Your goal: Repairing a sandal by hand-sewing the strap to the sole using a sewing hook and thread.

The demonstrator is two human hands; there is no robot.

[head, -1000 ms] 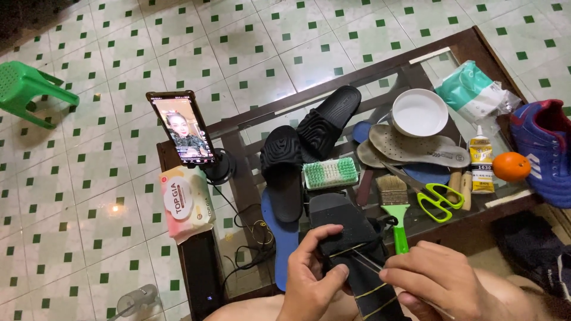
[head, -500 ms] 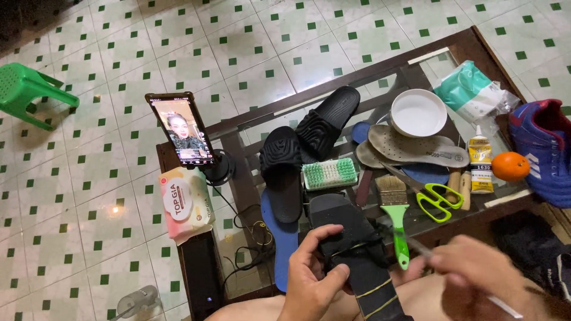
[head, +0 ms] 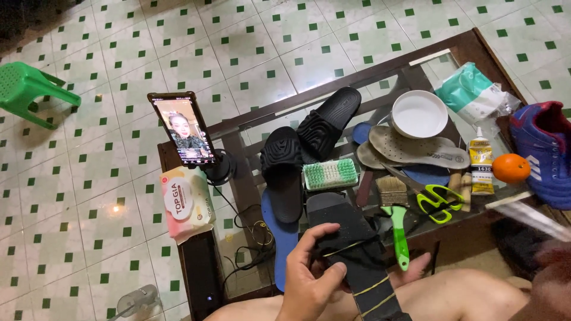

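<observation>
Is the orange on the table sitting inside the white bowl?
No. The orange sits on the glass table between the glue bottle and the blue shoe, well apart from the white bowl.

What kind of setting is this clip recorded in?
Probably a home used for informal shoe repair: a tiled floor in green and white, a low glass-topped table crowded with black slippers, insoles, a glue bottle, scissors and brushes.
</observation>
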